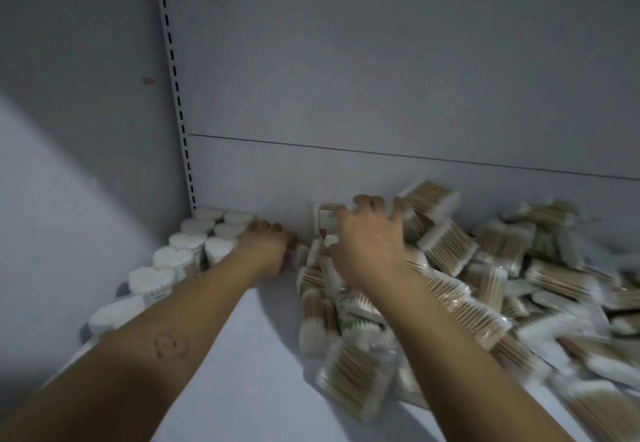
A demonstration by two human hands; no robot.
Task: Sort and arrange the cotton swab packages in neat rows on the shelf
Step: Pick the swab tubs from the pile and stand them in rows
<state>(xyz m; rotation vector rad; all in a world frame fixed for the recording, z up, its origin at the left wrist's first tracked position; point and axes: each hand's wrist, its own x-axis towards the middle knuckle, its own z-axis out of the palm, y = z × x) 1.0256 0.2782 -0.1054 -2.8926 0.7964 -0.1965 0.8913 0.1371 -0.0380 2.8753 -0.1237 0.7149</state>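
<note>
A loose heap of cotton swab packages (450, 289), clear bags with wooden sticks and white tips, covers the right half of the white shelf (249, 355). Along the left wall, upright packages (183, 254) stand in two neat rows with their white tips up. My left hand (266, 247) reaches to the far end of those rows with curled fingers; what it holds is hidden. My right hand (370, 237) lies spread over the heap's far left edge, fingers around a package (323, 220) standing against the back wall.
The shelf's grey back panel (381, 95) rises right behind the heap. A slotted upright rail (176, 95) runs down the back left corner. The left side wall (69, 130) borders the rows. Bare shelf lies between my forearms.
</note>
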